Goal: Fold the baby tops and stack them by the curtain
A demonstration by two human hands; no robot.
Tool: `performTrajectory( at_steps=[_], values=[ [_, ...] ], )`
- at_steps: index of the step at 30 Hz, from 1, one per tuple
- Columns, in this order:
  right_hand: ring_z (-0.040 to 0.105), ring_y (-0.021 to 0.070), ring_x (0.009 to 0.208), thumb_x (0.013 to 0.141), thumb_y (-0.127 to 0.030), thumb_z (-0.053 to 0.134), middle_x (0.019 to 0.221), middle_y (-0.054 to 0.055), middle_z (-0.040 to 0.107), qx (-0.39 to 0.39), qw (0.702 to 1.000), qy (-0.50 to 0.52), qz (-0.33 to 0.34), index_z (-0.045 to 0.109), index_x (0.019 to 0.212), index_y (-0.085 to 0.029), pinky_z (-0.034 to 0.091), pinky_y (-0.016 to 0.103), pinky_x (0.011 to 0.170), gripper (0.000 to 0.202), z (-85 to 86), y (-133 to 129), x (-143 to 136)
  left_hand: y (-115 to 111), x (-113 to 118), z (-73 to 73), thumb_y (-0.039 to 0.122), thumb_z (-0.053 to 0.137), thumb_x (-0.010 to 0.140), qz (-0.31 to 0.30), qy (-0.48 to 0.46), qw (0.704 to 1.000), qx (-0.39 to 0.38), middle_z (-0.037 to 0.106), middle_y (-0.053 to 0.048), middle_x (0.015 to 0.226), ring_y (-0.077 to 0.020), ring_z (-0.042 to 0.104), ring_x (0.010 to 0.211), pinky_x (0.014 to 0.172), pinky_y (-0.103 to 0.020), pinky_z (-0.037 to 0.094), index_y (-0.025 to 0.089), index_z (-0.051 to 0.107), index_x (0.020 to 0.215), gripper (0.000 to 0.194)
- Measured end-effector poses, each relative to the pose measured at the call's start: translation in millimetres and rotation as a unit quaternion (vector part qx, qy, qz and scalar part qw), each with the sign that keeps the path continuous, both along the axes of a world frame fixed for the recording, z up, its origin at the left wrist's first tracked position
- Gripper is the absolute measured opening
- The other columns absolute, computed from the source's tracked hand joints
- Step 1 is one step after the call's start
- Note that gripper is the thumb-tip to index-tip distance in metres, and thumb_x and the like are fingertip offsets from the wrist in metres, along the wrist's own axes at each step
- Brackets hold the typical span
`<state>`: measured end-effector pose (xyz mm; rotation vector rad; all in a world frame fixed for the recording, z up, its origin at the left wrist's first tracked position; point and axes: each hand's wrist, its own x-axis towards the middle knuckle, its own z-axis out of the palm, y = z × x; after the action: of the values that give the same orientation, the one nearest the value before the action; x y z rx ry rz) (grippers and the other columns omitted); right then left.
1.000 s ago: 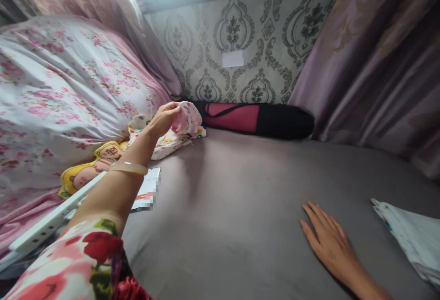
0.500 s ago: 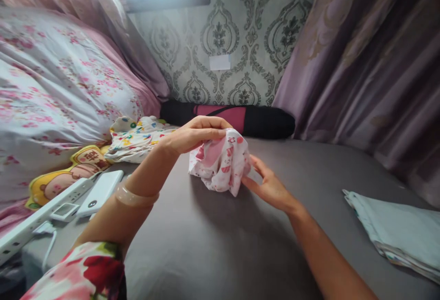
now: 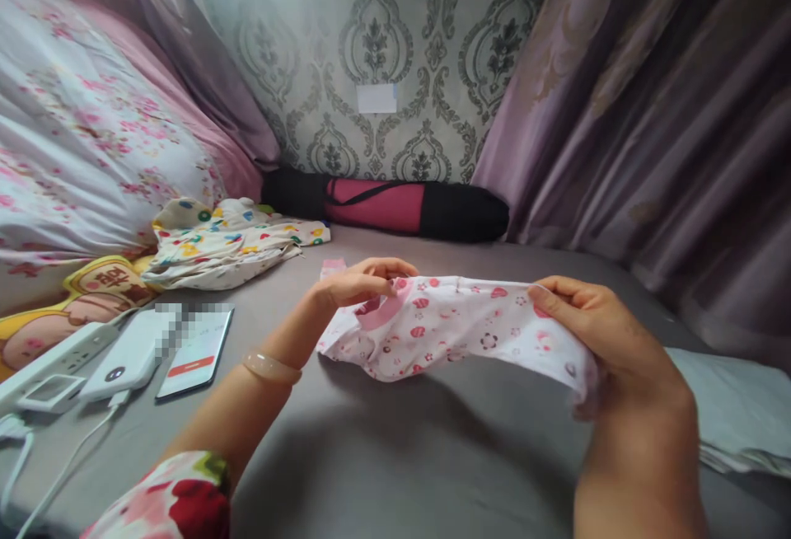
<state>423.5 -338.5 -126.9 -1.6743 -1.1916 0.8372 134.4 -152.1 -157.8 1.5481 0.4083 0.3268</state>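
Note:
A small white garment [image 3: 445,325] with pink and red prints and a pink patch is stretched between my two hands above the grey bed sheet [image 3: 383,456]. My left hand [image 3: 364,279] pinches its upper edge near the pink part, at the left. At the right, my right hand [image 3: 587,316] grips the other end between thumb and fingers, and a corner hangs below it. The lower left of the garment droops toward the sheet; whether it touches cannot be made out.
Left are a phone [image 3: 196,353], a white power bank [image 3: 124,358] with a cable, a power strip [image 3: 62,358] and a yellow cushion [image 3: 62,308]. Behind them lies a dotted garment [image 3: 228,242]. A black-and-pink roll [image 3: 383,205] lies along the wall; folded pale cloth [image 3: 735,403] is at right.
The bunched garment has been spread out sideways. My right hand has moved to the right with one end of it, while the left still holds the other. The view has shifted, showing the phone.

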Motion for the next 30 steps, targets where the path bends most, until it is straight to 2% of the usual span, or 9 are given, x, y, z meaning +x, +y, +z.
performTrajectory(
  at_steps=[3, 7, 9, 12, 15, 20, 24, 27, 30],
  values=[
    [0.059, 0.0157, 0.055, 0.071, -0.060, 0.068, 0.066, 0.002, 0.067, -0.071, 0.992, -0.094, 0.045, 0.071, 0.075, -0.021, 0.045, 0.025, 0.047, 0.040, -16.1, -6.2, 26.7, -7.2, 21.7, -15.7, 0.014, 0.060, 0.058, -0.037, 0.013, 0.999, -0.022, 0.064, -0.004, 0.100, -0.0067, 0.050, 0.061, 0.044, -0.017, 0.030, 0.019, 0.067, 0.110, 0.053],
    [0.062, 0.0176, 0.057, 0.071, -0.040, 0.066, 0.062, 0.002, 0.068, -0.188, 0.947, -0.258, 0.041, 0.073, 0.066, -0.021, 0.045, 0.026, 0.051, 0.022, -54.9, 0.7, 60.8, -15.1, 46.4, -34.9, 0.011, 0.053, 0.056, -0.003, 0.062, 0.998, -0.018, 0.065, -0.003, 0.093, -0.0091, 0.052, 0.066, 0.049, -0.017, 0.033, 0.018, 0.067, 0.104, 0.051],
    [0.065, 0.0193, 0.064, 0.072, -0.031, 0.063, 0.068, 0.002, 0.072, -0.188, 0.931, -0.310, 0.035, 0.075, 0.071, -0.021, 0.049, 0.028, 0.058, 0.015, -67.2, 6.7, 66.2, -18.4, 54.9, -41.3, 0.011, 0.055, 0.058, 0.013, 0.072, 0.997, -0.015, 0.065, -0.002, 0.088, -0.0093, 0.052, 0.067, 0.050, -0.017, 0.034, 0.018, 0.066, 0.100, 0.044],
    [0.069, 0.0229, 0.084, 0.078, -0.026, 0.058, 0.088, 0.005, 0.075, -0.113, 0.927, -0.357, 0.026, 0.076, 0.085, -0.023, 0.052, 0.033, 0.076, 0.019, -69.5, 19.1, 51.5, -22.5, 60.7, -44.4, 0.014, 0.061, 0.062, 0.008, 0.063, 0.998, -0.014, 0.062, 0.001, 0.079, -0.0079, 0.048, 0.062, 0.049, -0.017, 0.033, 0.018, 0.063, 0.096, 0.034],
    [0.066, 0.0252, 0.102, 0.088, -0.030, 0.051, 0.110, 0.008, 0.072, -0.016, 0.942, -0.328, 0.068, 0.073, 0.101, -0.021, 0.049, 0.037, 0.089, 0.028, -60.4, 34.6, 14.6, -25.7, 59.6, -40.7, 0.024, 0.067, 0.068, 0.018, 0.055, 0.998, 0.008, 0.058, 0.003, 0.070, -0.0064, 0.044, 0.057, 0.049, -0.017, 0.031, 0.016, 0.062, 0.092, 0.026],
    [0.063, 0.0214, 0.106, 0.089, -0.042, 0.057, 0.124, 0.007, 0.066, 0.057, 0.973, -0.158, 0.156, 0.065, 0.119, -0.021, 0.050, 0.033, 0.087, 0.038, -51.1, 51.8, -44.2, -30.0, 55.0, -28.2, 0.039, 0.069, 0.073, 0.048, 0.068, 0.992, 0.093, 0.052, 0.003, 0.062, -0.0066, 0.041, 0.053, 0.048, -0.019, 0.029, 0.013, 0.064, 0.077, 0.026],
    [0.062, 0.0159, 0.080, 0.084, -0.047, 0.062, 0.096, 0.003, 0.070, 0.048, 0.969, -0.121, 0.211, 0.068, 0.108, -0.020, 0.048, 0.025, 0.066, 0.036, -53.0, 53.0, -58.6, -29.6, 51.0, -20.2, 0.046, 0.069, 0.074, 0.088, 0.121, 0.975, 0.165, 0.042, 0.005, 0.052, -0.0061, 0.034, 0.045, 0.042, -0.021, 0.021, 0.014, 0.062, 0.065, 0.033],
    [0.054, 0.0116, 0.062, 0.085, -0.049, 0.060, 0.071, -0.002, 0.063, 0.025, 0.971, -0.111, 0.212, 0.068, 0.089, -0.018, 0.041, 0.023, 0.056, 0.032, -53.3, 51.6, -57.3, -24.9, 42.5, -18.0, 0.053, 0.068, 0.075, 0.055, 0.135, 0.976, 0.163, 0.041, 0.005, 0.051, -0.0066, 0.032, 0.044, 0.042, -0.022, 0.018, 0.015, 0.064, 0.069, 0.039],
    [0.053, 0.0116, 0.062, 0.084, -0.048, 0.060, 0.066, -0.002, 0.059, 0.011, 0.975, -0.094, 0.202, 0.067, 0.084, -0.018, 0.040, 0.022, 0.057, 0.031, -52.4, 51.1, -51.8, -18.2, 27.0, -19.7, 0.060, 0.062, 0.079, 0.014, 0.117, 0.983, 0.138, 0.045, 0.003, 0.053, -0.0078, 0.037, 0.048, 0.045, -0.023, 0.024, 0.015, 0.061, 0.064, 0.047]
  ],
)
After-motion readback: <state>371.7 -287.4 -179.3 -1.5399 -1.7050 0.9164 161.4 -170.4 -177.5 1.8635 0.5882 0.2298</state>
